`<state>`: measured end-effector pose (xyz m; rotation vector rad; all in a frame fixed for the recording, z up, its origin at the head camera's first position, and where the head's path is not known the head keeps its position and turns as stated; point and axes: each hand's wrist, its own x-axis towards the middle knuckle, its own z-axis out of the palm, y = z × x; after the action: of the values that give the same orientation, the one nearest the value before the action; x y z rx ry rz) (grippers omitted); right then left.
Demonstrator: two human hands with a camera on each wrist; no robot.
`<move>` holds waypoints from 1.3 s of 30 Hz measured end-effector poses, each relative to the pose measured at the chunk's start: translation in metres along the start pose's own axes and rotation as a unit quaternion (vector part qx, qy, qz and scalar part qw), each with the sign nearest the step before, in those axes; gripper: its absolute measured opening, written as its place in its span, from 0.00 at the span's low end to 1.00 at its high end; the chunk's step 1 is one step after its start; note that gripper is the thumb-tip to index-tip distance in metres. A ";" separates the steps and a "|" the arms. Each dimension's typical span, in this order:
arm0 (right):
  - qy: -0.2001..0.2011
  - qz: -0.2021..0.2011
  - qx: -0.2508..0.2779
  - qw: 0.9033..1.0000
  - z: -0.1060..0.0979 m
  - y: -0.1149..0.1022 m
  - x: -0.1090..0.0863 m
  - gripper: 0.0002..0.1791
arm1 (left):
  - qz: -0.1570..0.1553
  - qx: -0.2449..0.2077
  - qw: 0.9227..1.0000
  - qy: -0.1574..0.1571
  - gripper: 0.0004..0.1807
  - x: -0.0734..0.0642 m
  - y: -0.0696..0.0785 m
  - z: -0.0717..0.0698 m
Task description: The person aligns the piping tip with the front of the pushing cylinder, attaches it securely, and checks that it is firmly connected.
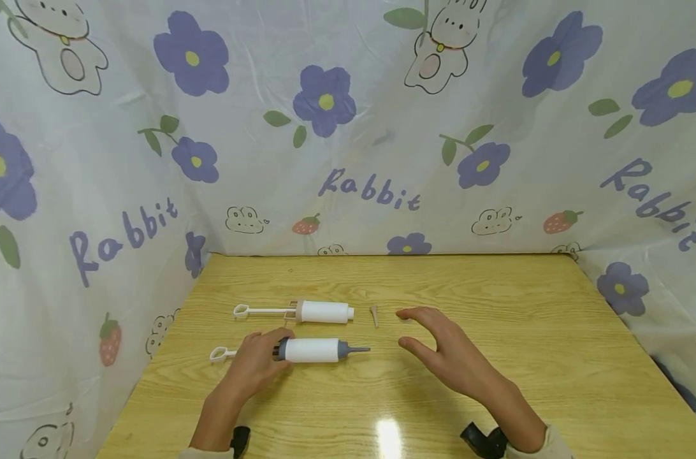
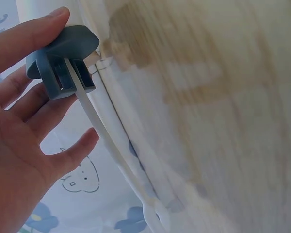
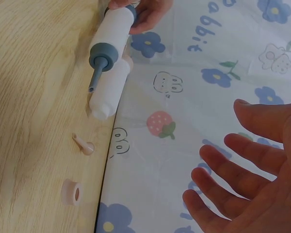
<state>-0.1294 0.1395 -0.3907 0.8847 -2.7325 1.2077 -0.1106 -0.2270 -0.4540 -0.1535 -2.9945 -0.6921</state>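
A large white syringe point(image 1: 312, 350) with grey-blue ends and a thin grey-blue nozzle point(image 3: 98, 75) lies crosswise, nozzle to the right. My left hand point(image 1: 260, 358) grips it by its grey-blue collar point(image 2: 63, 58), thumb on one side and fingers on the other. The white plunger rod point(image 2: 99, 126) comes out behind that hand and ends in a loop handle. To the right of the nozzle, my right hand point(image 1: 448, 354) hovers with fingers spread and holds nothing. Just behind lies a second white syringe point(image 1: 325, 312) with a beige collar, its plunger drawn out.
A small beige nozzle point(image 1: 374, 316) lies right of the second syringe. Near it is a pale ring-shaped cap point(image 3: 71, 192), mostly hidden by my right fingers in the head view. The wooden table point(image 1: 497, 287) meets a printed cloth point(image 1: 371, 146) at its back and sides.
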 end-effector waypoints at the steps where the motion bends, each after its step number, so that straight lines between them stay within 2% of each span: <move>1: -0.001 0.000 -0.001 1.000 0.000 0.000 0.000 0.25 | 0.000 0.001 1.000 -0.001 0.27 0.000 -0.001 0.001; 12: -0.004 0.006 -0.003 1.000 0.000 -0.002 0.000 0.25 | -0.011 -0.021 1.000 -0.011 0.29 0.003 -0.006 0.005; 23: -0.009 0.000 0.001 1.000 0.000 0.000 0.000 0.25 | 0.009 -0.027 1.000 -0.007 0.31 0.003 -0.007 0.005; 31: -0.002 -0.001 -0.007 1.000 -0.005 0.005 0.000 0.25 | 0.009 -0.026 0.999 -0.023 0.35 0.006 0.001 -0.008; 35: 0.008 -0.001 -0.011 1.000 -0.007 0.010 0.002 0.24 | 0.028 -0.038 0.999 -0.011 0.37 0.008 0.010 -0.018; 39: 0.020 0.000 -0.023 1.000 -0.009 0.017 0.005 0.24 | 0.059 -0.047 0.997 0.010 0.35 0.013 0.021 -0.027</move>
<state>-0.1435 0.1521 -0.3946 0.8476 -2.7169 1.1439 -0.1202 -0.2192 -0.4195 -0.3241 -2.9070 -0.8163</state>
